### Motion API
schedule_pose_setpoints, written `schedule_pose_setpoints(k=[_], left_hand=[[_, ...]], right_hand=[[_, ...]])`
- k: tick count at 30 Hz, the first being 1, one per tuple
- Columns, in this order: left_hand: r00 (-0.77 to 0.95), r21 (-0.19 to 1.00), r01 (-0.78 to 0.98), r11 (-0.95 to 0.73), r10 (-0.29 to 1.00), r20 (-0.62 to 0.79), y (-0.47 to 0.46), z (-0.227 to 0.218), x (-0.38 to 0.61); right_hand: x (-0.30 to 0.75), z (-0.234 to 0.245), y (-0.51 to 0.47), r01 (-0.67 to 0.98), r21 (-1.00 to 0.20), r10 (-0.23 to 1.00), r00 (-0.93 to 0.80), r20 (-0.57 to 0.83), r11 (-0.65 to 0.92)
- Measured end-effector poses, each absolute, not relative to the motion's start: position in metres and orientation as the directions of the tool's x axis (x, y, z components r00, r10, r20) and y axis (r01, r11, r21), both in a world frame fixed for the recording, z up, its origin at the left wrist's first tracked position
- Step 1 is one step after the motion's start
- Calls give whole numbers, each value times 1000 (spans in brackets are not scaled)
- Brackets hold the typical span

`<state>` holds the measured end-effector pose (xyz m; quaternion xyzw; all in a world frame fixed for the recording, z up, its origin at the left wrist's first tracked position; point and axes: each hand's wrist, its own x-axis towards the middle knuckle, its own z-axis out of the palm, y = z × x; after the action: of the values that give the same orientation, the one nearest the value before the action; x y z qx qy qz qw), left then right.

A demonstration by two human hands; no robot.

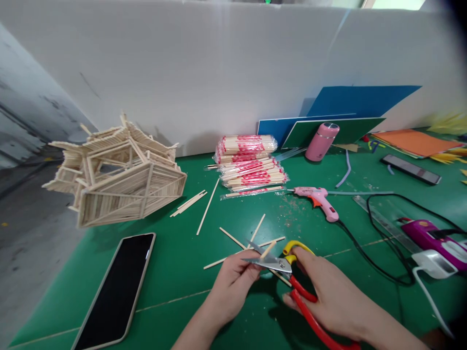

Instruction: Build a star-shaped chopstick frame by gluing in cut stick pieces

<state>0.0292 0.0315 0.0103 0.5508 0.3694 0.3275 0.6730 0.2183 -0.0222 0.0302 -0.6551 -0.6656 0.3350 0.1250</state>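
Notably, the largest item, the slatted wooden model (120,201), stands at the left of the green table (175,262), well apart from both hands. Estimate: light, rigid, fragile at the jutting roof edges; best taken low, supported from both sides.

Scissors (282,265): front of table, blades parted. Right hand (330,287) is curled around the red and yellow grips. Estimate: stiff, heavier than any stick, smooth-handled; hold by the grips only, since the tips point at the other hand.

Short stick (269,248): slanted between the blades. Left hand (233,284) has thumb and forefinger pinched at its lower end; exact contact hidden behind the near blade. Estimate: very light, stiff, dry rather than slippery, liable to snap or splinter; grip close to the blades, fingertips clear.

Writing: red print on the clear-wrapped stick packets (251,172), illegible. Pink bottle (321,143): small mark, unreadable. Glue gun (317,197): no legible brand.
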Motion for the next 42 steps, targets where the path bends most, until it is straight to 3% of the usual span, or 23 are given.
schedule_pose_setpoints(k=[6, 11, 13, 16, 18, 24, 35, 38, 42], left_hand=[[574, 923, -140, 359, 789, -219, 31, 7, 29], [573, 924, -134, 359, 789, -223, 31, 4, 32], [496, 966, -78, 247, 850, -177, 28, 3, 35], [319, 993, 106, -53, 947, 16, 24, 3, 38], [310, 977, 163, -139, 947, 83, 23, 4, 38], [535, 980, -41, 193, 833, -142, 31, 11, 30], [599, 936, -97, 339, 771, -217, 31, 7, 29], [521, 966, -62, 251, 834, -184, 29, 4, 33], [291, 989, 147, -32, 957, -12, 25, 6, 38]], right_hand=[[219, 34, -24, 769, -632, 939, -143, -314, -94], [217, 34, -25, 768, -632, 940, -128, -315, -108], [216, 32, -25, 779, -614, 943, -92, -319, -131], [213, 29, -25, 791, -592, 950, -49, -309, -152], [211, 27, -24, 794, -590, 953, -45, -298, -147], [214, 30, -21, 774, -626, 943, -128, -306, -99], [217, 38, -24, 776, -625, 939, -149, -310, -84], [216, 35, -22, 786, -608, 949, -101, -300, -108], [213, 28, -21, 807, -575, 963, -28, -268, -136]])
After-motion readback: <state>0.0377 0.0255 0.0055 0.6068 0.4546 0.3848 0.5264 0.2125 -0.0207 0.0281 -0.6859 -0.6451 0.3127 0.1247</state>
